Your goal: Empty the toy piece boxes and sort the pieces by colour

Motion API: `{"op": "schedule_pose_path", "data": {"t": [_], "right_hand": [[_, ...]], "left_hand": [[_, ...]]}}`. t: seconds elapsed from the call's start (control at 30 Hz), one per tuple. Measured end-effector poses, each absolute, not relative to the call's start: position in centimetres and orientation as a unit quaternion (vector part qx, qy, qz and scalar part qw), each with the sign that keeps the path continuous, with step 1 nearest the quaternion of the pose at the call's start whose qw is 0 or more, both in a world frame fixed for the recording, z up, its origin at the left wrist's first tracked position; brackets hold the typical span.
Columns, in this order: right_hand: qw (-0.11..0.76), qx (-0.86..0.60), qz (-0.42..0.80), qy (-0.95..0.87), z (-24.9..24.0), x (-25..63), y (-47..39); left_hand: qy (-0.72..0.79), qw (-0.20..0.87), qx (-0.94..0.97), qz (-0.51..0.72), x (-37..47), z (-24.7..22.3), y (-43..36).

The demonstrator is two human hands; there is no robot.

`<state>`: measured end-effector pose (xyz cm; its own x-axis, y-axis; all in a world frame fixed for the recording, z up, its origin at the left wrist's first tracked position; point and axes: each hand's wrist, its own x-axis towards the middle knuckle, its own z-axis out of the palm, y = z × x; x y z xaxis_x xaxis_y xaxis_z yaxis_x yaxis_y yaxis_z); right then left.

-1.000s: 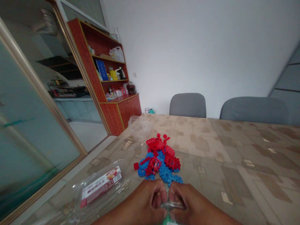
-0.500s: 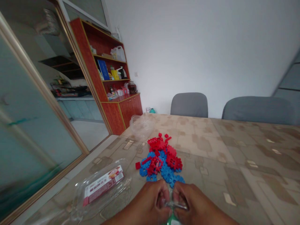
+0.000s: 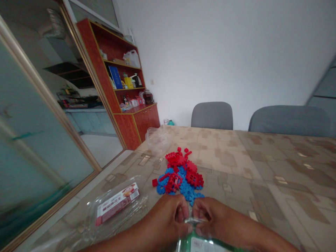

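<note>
Green-labelled package (image 3: 194, 244): at the near edge of our view, under both hands; its lower part is cut off, its print unreadable.
Left hand (image 3: 173, 215): fingers curled and thumb closed in, pinching the package's clear plastic edge.
Right hand (image 3: 216, 218): pinched likewise, just beside the left; our knuckles hide the fingertips' exact hold.
Blue pieces (image 3: 187, 190): just beyond our hands, partly covered by red pieces (image 3: 193, 177).
</note>
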<state>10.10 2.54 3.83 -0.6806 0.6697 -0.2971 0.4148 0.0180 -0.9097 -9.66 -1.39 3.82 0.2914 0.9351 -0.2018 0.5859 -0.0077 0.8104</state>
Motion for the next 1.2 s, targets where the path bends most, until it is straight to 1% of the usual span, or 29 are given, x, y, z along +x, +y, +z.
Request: {"op": "schedule_pose_path", "data": {"t": [0.13,0.23,0.33,0.47,0.57,0.67,0.8,0.87,0.93,1.1,1.2], "right_hand": [[0.115,-0.360,0.582,-0.720,3.4,10.3,2.5],[0.144,-0.348,0.570,-0.731,3.3,9.8,2.2],[0.174,-0.367,0.535,-0.741,3.2,9.3,1.8],[0.196,-0.370,0.518,-0.746,3.0,8.9,1.5],[0.222,-0.347,0.464,-0.784,2.6,8.8,1.4],[0.205,-0.360,0.417,-0.809,2.5,8.8,1.4],[0.122,-0.414,0.394,-0.812,3.4,8.6,1.2],[0.099,-0.419,0.392,-0.813,3.9,8.6,1.0],[0.099,-0.410,0.393,-0.817,4.0,8.6,0.9],[0.144,-0.394,0.376,-0.826,3.0,8.7,0.9],[0.141,-0.401,0.363,-0.830,2.7,8.8,1.1]], "left_hand": [[0.553,0.464,0.661,0.208,-9.8,2.8,-1.1],[0.539,0.496,0.641,0.230,-9.5,2.6,-1.2],[0.531,0.516,0.622,0.255,-9.4,3.3,-2.0],[0.561,0.512,0.611,0.225,-9.6,4.1,-3.3],[0.564,0.499,0.615,0.236,-9.8,3.7,-3.5],[0.569,0.510,0.602,0.232,-9.8,3.2,-3.4],[0.584,0.521,0.577,0.233,-9.3,3.1,-3.3],[0.586,0.522,0.573,0.235,-9.2,3.3,-3.3],[0.583,0.518,0.579,0.238,-9.2,3.4,-3.3],[0.579,0.502,0.591,0.253,-9.3,3.2,-3.1],[0.578,0.484,0.607,0.253,-9.1,3.1,-2.9]]}}
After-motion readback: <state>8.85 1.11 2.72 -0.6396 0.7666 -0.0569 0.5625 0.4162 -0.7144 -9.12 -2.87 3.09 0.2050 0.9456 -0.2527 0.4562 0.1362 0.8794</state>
